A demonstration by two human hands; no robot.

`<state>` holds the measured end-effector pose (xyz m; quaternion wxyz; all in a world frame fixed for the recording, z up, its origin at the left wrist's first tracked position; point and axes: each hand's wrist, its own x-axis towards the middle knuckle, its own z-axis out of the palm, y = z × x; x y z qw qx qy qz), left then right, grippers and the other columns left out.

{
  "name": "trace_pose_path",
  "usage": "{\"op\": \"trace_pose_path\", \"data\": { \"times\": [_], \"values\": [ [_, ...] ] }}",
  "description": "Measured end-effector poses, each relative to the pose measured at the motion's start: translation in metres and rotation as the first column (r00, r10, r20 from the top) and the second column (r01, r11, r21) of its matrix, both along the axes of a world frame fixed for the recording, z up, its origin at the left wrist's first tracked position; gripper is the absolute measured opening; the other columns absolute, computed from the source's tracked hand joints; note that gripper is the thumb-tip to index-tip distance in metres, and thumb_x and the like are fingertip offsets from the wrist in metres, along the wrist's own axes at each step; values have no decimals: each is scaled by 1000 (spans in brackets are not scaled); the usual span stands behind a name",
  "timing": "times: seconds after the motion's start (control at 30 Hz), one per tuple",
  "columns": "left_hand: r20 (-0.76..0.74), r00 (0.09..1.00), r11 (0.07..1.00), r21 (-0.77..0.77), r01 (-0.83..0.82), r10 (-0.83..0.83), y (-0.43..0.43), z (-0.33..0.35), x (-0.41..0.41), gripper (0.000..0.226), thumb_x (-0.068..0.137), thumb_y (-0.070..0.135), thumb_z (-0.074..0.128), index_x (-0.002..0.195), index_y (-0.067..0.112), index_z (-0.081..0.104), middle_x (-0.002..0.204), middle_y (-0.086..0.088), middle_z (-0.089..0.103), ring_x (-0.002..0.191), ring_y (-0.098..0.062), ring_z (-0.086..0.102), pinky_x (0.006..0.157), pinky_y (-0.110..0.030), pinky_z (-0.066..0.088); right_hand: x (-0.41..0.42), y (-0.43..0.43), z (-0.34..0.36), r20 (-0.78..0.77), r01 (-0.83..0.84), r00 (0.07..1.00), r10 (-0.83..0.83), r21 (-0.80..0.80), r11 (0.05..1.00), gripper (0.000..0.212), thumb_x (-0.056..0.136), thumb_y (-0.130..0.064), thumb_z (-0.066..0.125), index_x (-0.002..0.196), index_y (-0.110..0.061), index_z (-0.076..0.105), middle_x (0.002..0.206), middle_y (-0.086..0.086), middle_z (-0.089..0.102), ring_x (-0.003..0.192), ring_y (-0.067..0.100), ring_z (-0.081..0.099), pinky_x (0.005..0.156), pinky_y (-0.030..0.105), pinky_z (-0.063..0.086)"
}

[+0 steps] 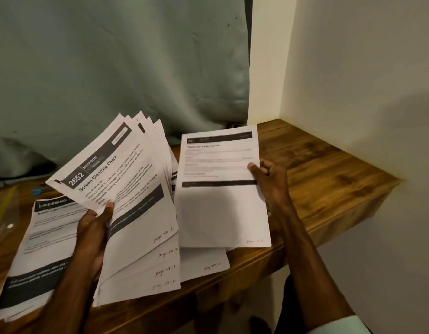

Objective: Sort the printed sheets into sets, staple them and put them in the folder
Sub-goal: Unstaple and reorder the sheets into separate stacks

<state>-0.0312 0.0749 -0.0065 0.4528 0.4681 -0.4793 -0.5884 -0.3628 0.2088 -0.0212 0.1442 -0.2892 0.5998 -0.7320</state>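
Over the surface (329, 169), left hand (93, 230) grips the fan (136, 189), right hand (268, 182) pinches one sheet (220, 208); check page numbers first.

The print on the single sheet (218, 208) pinched by the right hand (268, 182) is too blurred to read, and it covers most of another sheet (203, 261) below that hand. Behind the top page of the fanned sheets (136, 189) gripped by the left hand (93, 230), only corners and page numbers show. Left of that hand, the stack (47, 227) runs off the picture's edge, and a small blue thing (36, 191) beyond it cannot be identified.
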Motion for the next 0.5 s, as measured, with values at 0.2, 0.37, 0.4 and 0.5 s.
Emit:
{"op": "trace_pose_path", "data": {
  "times": [0.2, 0.37, 0.4, 0.5],
  "values": [
    [-52, 999, 999, 32, 14, -12, -1, -2, 3, 39, 101, 28, 60, 134, 7, 59, 94, -7, 71, 54, -9, 71, 42, -22, 54, 17, 2, -5, 221, -269, 945, 243, 94, 959, 22, 100, -25, 62, 115, -12, 71, 106, 0, 78, 94, 22, 75, 77, 32, 60],
    [-59, 998, 1000, 22, 18, -16, -2, -1, 1, 34, 102, 25, 58, 132, 8, 60, 81, 0, 78, 53, -8, 71, 42, -21, 54, 21, 4, -2, 258, -299, 927, 273, 68, 952, 22, 100, -23, 62, 116, -10, 71, 107, 2, 78, 88, 18, 75, 68, 25, 58],
    [-71, 997, 999, 31, 21, -18, -3, -2, 1, 35, 102, 25, 59, 133, 9, 60, 94, -6, 77, 56, -9, 72, 44, -23, 55, 21, 4, -1, 257, -300, 927, 273, 68, 952, 22, 100, -23, 62, 115, -10, 71, 107, 2, 78, 89, 18, 75, 68, 25, 58],
    [-95, 995, 999, 40, 24, -20, -6, -5, 2, 35, 102, 25, 59, 134, 10, 60, 94, -7, 76, 60, -12, 73, 46, -25, 57, 21, 4, -1, 251, -294, 930, 268, 73, 953, 22, 100, -23, 62, 116, -10, 70, 107, 1, 78, 91, 19, 76, 71, 26, 60]
  ]
}}
